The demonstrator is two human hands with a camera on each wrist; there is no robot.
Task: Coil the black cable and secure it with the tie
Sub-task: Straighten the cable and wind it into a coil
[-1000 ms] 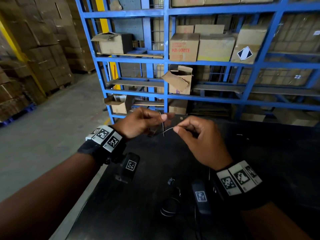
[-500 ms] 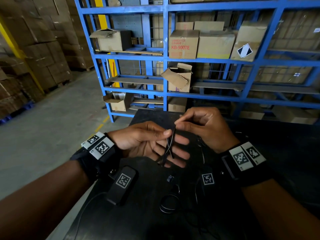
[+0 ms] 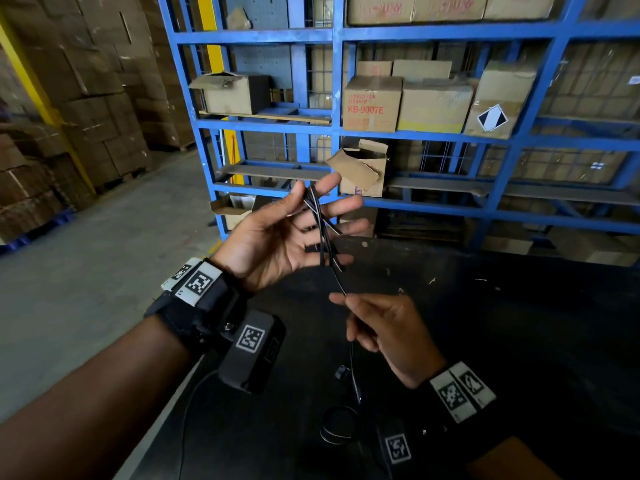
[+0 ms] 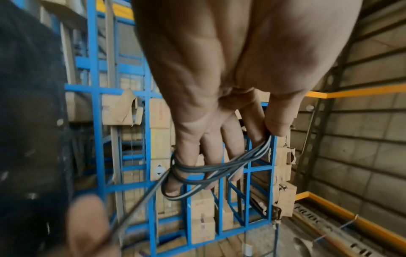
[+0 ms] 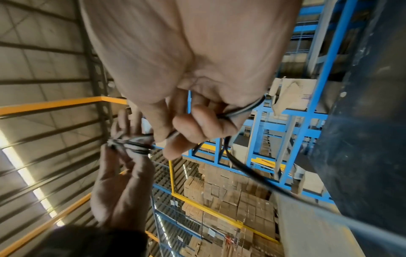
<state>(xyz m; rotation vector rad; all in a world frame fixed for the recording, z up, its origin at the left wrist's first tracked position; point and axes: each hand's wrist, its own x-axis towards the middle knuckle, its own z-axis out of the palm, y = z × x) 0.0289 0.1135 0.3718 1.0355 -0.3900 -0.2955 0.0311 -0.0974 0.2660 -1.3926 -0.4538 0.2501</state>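
My left hand (image 3: 313, 199) is raised palm up with its fingers spread. The black cable (image 3: 323, 233) is wound in several loops round those fingers, and the thumb pins it against the index finger (image 4: 252, 132). The loops (image 4: 219, 168) cross the four fingers in the left wrist view. Below it, my right hand (image 3: 346, 301) pinches the cable's running strand between thumb and fingertips (image 5: 167, 137). From there the cable (image 5: 241, 175) hangs down to a loose loop (image 3: 337, 424) and a small black plug (image 3: 342, 372) on the table. I cannot make out a tie.
A black table (image 3: 519, 341) lies under both hands; its left edge borders the grey concrete floor (image 3: 86, 289). Behind it stands a blue steel rack (image 3: 495, 199) holding cardboard boxes. Stacked cartons (image 3: 86, 98) fill the far left.
My left hand has risen and spread its fingers, with more cable wound on them. My right hand has dropped from above the left hand to below it, drawing the strand down.
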